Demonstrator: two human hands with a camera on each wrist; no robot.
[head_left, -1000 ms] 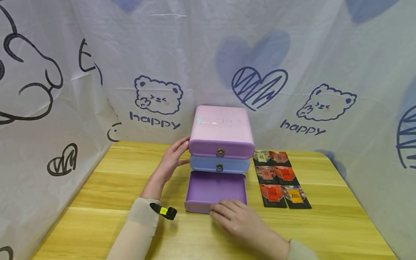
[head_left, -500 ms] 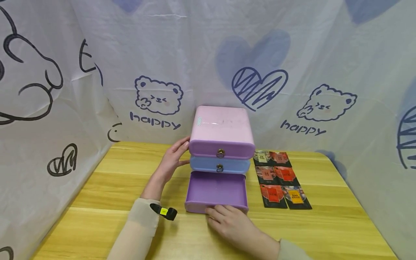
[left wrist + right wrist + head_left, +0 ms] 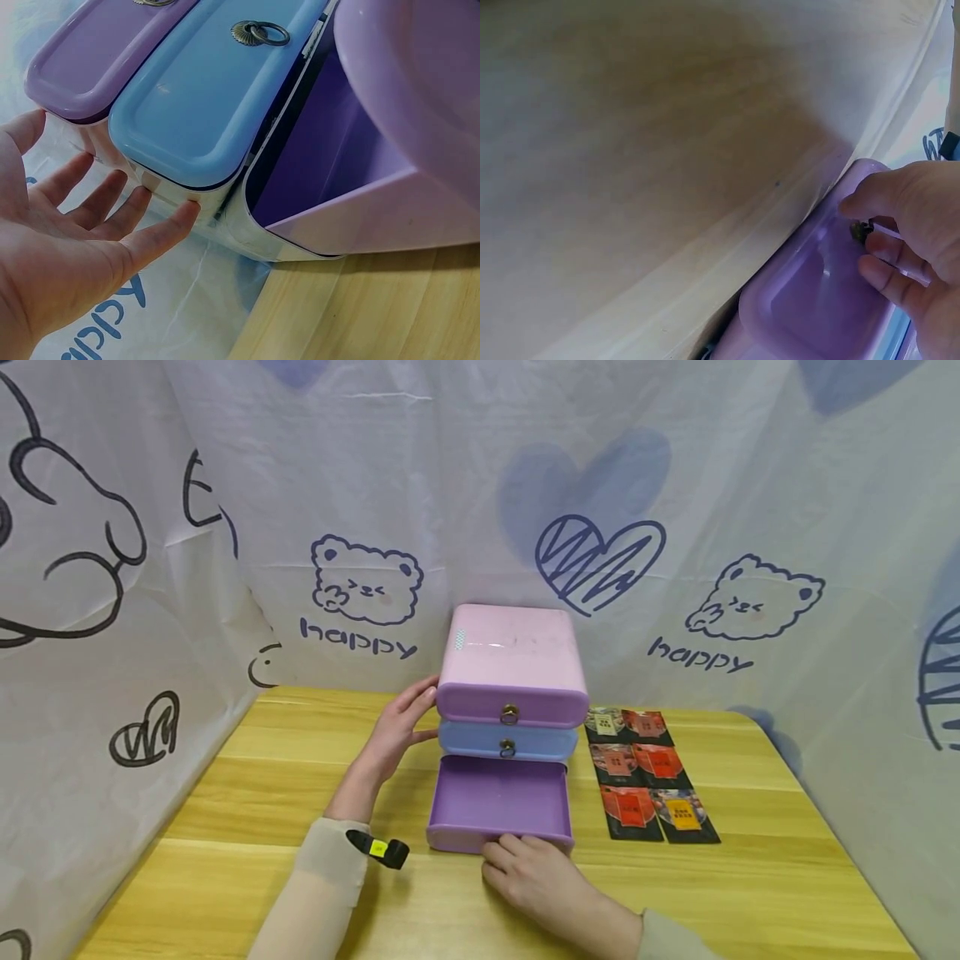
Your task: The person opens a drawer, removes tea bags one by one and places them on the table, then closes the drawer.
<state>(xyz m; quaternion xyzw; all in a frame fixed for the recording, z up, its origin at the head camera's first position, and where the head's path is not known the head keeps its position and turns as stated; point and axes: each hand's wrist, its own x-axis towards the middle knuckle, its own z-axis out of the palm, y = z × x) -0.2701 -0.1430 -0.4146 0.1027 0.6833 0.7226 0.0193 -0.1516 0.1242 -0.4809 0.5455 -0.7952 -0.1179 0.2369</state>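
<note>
A small drawer cabinet [image 3: 517, 647] with a pink top stands on the table. Its purple top drawer [image 3: 472, 703] and blue middle drawer [image 3: 472, 737] are closed. The purple bottom drawer [image 3: 498, 793] is pulled out, with nothing inside. My left hand [image 3: 397, 727] steadies the cabinet's left side; in the left wrist view its spread fingertips [image 3: 187, 210] touch the casing. My right hand [image 3: 547, 881] is at the front of the bottom drawer. In the right wrist view its thumb and fingers close around the small metal ring pull [image 3: 859, 229], partly hidden by them.
Several flat black packets [image 3: 630, 810] with red, yellow and pale labels lie in two columns right of the cabinet. A printed cloth [image 3: 480, 485] hangs behind the wooden table [image 3: 750, 893] and along its sides.
My right hand has shifted slightly left and down from the bottom drawer's rim to its front, where its fingers have drawn in. My left hand and the cabinet have stayed put.
</note>
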